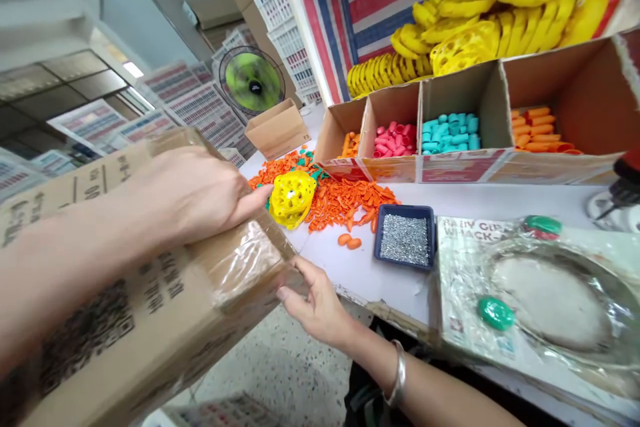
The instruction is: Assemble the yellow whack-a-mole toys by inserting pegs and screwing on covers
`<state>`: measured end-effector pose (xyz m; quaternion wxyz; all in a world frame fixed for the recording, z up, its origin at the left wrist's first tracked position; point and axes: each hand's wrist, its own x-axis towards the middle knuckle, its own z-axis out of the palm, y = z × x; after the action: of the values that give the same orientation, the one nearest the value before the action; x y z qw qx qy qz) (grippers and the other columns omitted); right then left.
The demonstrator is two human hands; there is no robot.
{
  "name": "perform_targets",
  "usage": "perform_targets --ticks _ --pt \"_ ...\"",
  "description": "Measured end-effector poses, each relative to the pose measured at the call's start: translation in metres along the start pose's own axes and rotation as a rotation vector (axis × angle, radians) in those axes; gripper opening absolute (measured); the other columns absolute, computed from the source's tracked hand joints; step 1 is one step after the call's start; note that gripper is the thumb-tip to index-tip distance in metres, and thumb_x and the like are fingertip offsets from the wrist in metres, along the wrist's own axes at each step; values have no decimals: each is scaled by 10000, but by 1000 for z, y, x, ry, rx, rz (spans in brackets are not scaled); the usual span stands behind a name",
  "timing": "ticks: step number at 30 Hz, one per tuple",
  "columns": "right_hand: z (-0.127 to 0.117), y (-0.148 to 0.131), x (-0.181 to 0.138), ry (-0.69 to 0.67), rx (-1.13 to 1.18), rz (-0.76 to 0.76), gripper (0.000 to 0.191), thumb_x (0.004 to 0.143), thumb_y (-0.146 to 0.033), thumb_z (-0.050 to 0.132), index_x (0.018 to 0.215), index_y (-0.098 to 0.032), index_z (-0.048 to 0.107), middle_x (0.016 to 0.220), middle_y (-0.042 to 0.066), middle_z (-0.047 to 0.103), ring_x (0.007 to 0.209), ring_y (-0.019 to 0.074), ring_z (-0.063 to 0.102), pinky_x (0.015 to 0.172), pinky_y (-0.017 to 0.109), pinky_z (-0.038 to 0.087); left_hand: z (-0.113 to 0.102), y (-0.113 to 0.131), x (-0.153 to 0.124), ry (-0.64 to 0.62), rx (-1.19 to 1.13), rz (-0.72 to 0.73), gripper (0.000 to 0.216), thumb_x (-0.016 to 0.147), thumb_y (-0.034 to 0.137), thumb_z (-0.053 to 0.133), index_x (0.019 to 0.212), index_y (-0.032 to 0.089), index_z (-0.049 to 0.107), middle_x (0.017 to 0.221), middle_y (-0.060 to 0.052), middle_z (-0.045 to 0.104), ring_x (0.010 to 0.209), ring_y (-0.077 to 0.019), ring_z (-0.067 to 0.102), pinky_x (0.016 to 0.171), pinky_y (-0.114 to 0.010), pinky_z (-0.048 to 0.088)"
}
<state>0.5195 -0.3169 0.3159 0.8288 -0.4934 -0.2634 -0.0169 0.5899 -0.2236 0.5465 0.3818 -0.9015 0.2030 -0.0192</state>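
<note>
A large taped cardboard box (165, 347) with printed characters and a QR code fills the lower left, tilted beside the table. My left hand (195, 193) lies across its upper side, fingers curled over the far edge and partly hidden, thumb stretched along the end. At the box's near corner, my right hand (320, 300), with a silver bangle on its wrist, pinches the edge between thumb and fingers. Just beyond the box, a yellow plastic piece with holes (293, 197) rests among a pile of small orange parts (345, 203).
Cardboard bins (465, 167) hold orange, pink and turquoise pieces. Yellow plastic parts (465, 33) are heaped behind them. A blue tray (405, 237) contains screws. Right of it lies a plastic-wrapped board (470, 293), near a power driver (625, 183). A green fan (253, 80) stands behind.
</note>
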Motion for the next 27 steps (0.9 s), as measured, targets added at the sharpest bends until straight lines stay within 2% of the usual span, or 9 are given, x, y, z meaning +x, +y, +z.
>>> perform_targets --ticks 4,7,11,18,27 --pt "-14 17 15 137 116 6 90 773 -265 537 819 -190 516 778 13 558 742 167 527 721 302 462 -21 30 55 -131 276 64 725 979 599 218 609 172 672 642 -113 662 651 -255 629 651 -359 369" --pt "-24 28 25 223 173 -9 95 759 -271 542 815 -197 521 793 16 565 765 173 537 739 312 464 -28 45 82 -154 298 108 761 988 592 189 682 157 733 712 -136 711 719 -284 672 638 -359 398" --pt "-35 41 33 266 222 -14 107 761 -269 557 842 -198 554 809 21 590 785 181 570 749 326 482 -27 54 107 -170 309 147 777 986 603 192 757 141 773 717 -149 722 751 -296 689 661 -371 436" --pt "-40 51 44 295 248 -18 191 854 -321 641 940 -157 599 906 39 648 852 179 617 798 365 519 -31 60 128 -178 325 193 756 979 615 252 775 111 776 694 -155 719 728 -293 698 650 -349 451" --pt "-41 55 36 327 228 -32 215 879 -354 653 896 -148 594 868 24 621 842 172 609 798 361 514 -42 75 128 -130 312 296 731 997 554 246 700 110 746 700 -176 724 699 -295 692 611 -347 420"
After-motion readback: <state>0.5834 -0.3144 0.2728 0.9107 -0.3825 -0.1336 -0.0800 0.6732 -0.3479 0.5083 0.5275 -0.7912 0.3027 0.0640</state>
